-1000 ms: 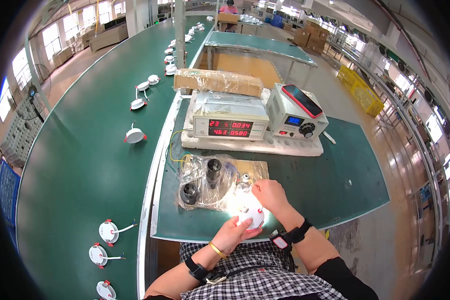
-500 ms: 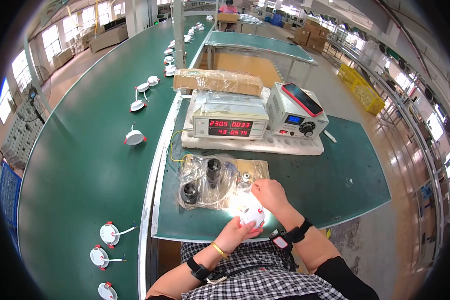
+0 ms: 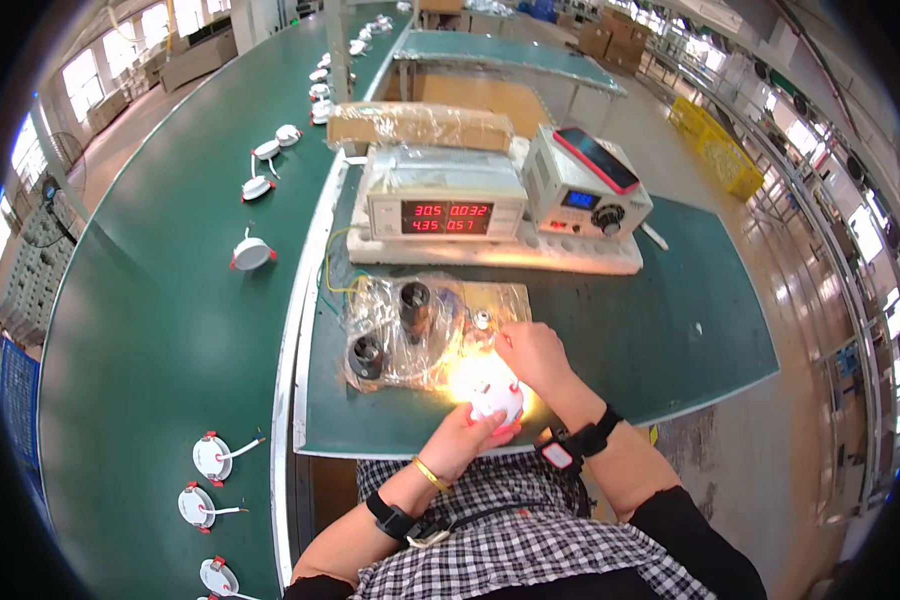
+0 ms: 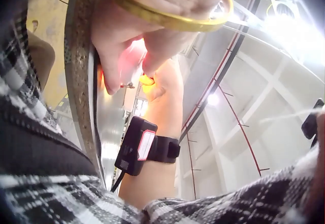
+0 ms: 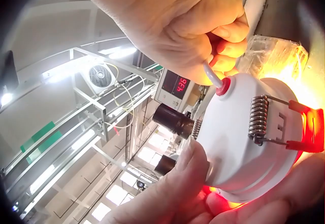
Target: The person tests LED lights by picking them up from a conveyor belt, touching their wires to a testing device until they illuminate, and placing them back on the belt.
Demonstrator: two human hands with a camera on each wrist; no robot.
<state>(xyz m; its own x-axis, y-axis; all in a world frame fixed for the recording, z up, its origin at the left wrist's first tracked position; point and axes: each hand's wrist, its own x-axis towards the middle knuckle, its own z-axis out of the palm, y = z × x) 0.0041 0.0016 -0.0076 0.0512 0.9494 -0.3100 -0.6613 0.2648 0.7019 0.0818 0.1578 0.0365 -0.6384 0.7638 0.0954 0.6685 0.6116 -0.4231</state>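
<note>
My left hand (image 3: pixel 466 440) grips a round white lamp (image 3: pixel 498 402) by its rim, and bright light shines from the lamp's far side. In the right wrist view the lamp's white back (image 5: pixel 238 127) shows a coiled spring clip with red ends (image 5: pixel 259 120), with the left thumb on the housing. My right hand (image 3: pixel 537 357) has its fingers curled round the short white cable (image 5: pixel 212 76) leaving the lamp; the cable's far end is hidden in the fist. Just beyond the hands lies a plastic-wrapped board (image 3: pixel 440 345) with two black sockets (image 3: pixel 415 300).
A meter with red digits (image 3: pixel 447 216) and a grey power unit (image 3: pixel 588 190) with a phone (image 3: pixel 596 158) on top stand on white foam (image 3: pixel 420 255) behind the board. Left of the table (image 3: pixel 650 330), a green belt (image 3: pixel 160 330) carries several white lamps (image 3: pixel 213 457).
The head view has tilted, so the table and devices sit higher in the picture. The meter's digits have changed, and the glow looks more orange. Both hands keep their hold.
</note>
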